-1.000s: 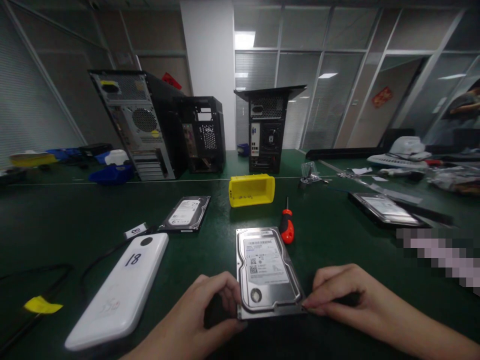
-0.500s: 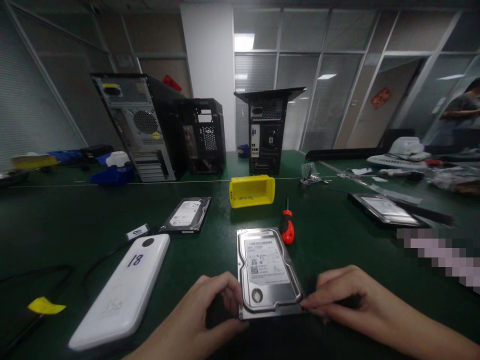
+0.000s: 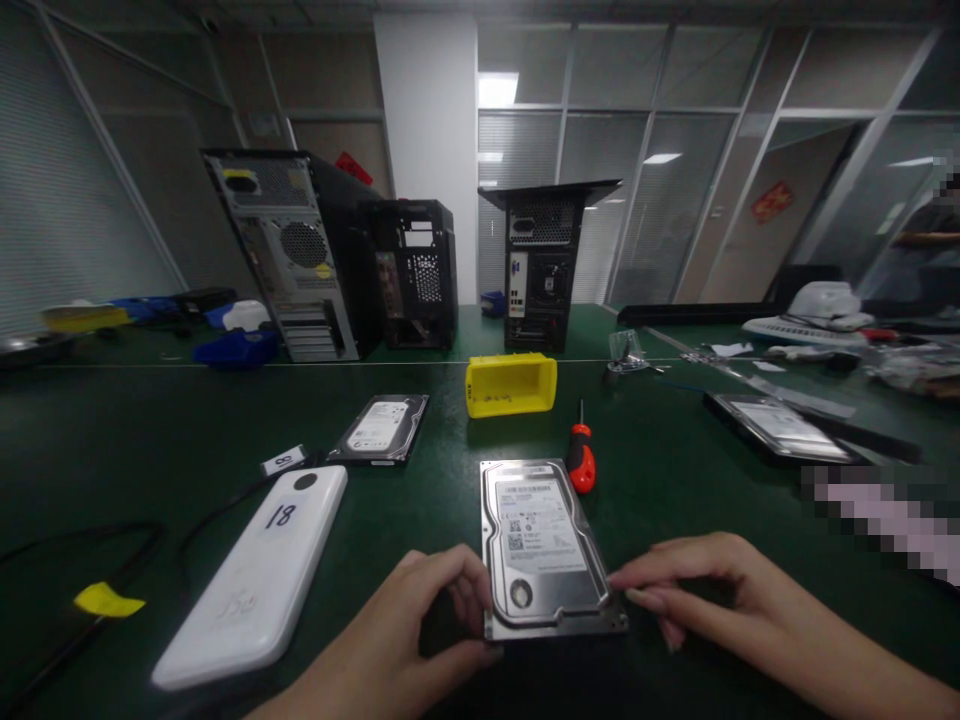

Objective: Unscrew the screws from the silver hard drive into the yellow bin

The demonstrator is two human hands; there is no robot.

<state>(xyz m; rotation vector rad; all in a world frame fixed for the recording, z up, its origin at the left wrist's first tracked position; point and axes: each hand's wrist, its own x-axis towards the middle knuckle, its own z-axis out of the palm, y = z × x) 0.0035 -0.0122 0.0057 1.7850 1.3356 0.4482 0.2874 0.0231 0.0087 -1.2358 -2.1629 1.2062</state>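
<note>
A silver hard drive (image 3: 555, 590) with a white label lies face up on the green table in front of me. Around its lower left side curls my left hand (image 3: 435, 620), the fingers at the left edge and the thumb at the near corner. My right hand (image 3: 705, 590) is at the right edge, thumb and index finger close together in a pinch. Whatever may be between those fingertips is too small to make out. Just beyond the drive lies a red and black screwdriver (image 3: 581, 462), its shaft pointing away. Behind it a yellow bin (image 3: 512, 400) rests on its side.
To the left are a white power bank (image 3: 259, 580) marked 18, its cable, and a second hard drive (image 3: 382, 430). A third drive (image 3: 780, 425) lies to the right. Computer cases (image 3: 315, 260) stand at the back. A person (image 3: 930, 240) is at far right.
My right fingertips have shifted slightly up along the drive's right edge, uncovering its near right corner. The left hand keeps its hold. The whole view has shifted a little.
</note>
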